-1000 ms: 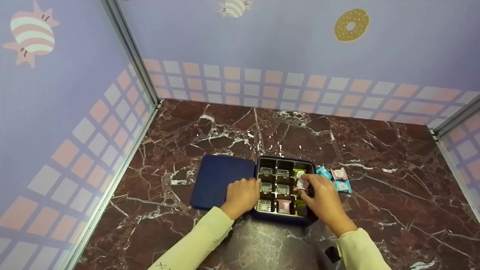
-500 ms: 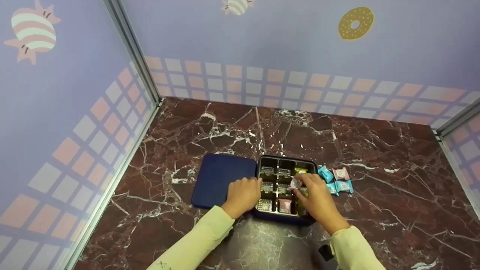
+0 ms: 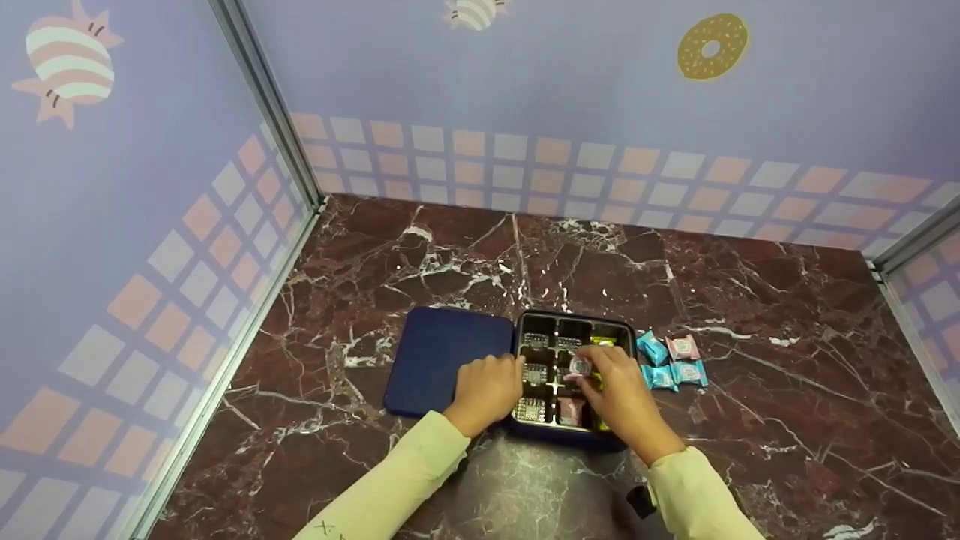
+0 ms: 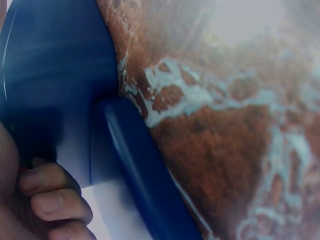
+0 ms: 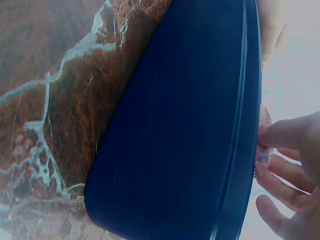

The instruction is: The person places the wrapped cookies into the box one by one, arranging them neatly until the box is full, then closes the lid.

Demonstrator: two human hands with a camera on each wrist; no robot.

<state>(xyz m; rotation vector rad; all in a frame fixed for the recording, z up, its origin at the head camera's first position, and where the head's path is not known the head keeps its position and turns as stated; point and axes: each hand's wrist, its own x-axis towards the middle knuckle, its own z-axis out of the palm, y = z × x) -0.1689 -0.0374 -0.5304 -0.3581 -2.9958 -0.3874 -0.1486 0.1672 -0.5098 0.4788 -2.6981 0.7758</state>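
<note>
An uncovered navy tin [image 3: 570,436] with a divided tray stands on the marble surface. My left hand [image 3: 487,390] holds its left edge; the left wrist view shows curled fingers [image 4: 55,205], but where they contact the edge is partly hidden. Over the middle compartment, my right hand [image 3: 626,390] pinches a pink wrapped candy [image 3: 578,366] between thumb and fingers. The right wrist view shows that candy [image 5: 263,159] just beyond the tin's rim. Another pink candy [image 3: 571,411] sits in the front middle compartment. Yellow candy [image 3: 602,341] shows in the right column, partly covered by my hand.
The navy lid [image 3: 442,352] lies flat against the tin's left side, partly beneath my left hand. Right of the tin, several blue candies [image 3: 688,372] lie with one pink candy [image 3: 682,346]. Patterned walls [image 3: 555,169] border the marble surface [image 3: 465,262] behind and at both sides.
My right hand has moved left with the pink candy, from the right column to over the middle compartment. A blue candy behind it has come into view. My left hand stays put.
</note>
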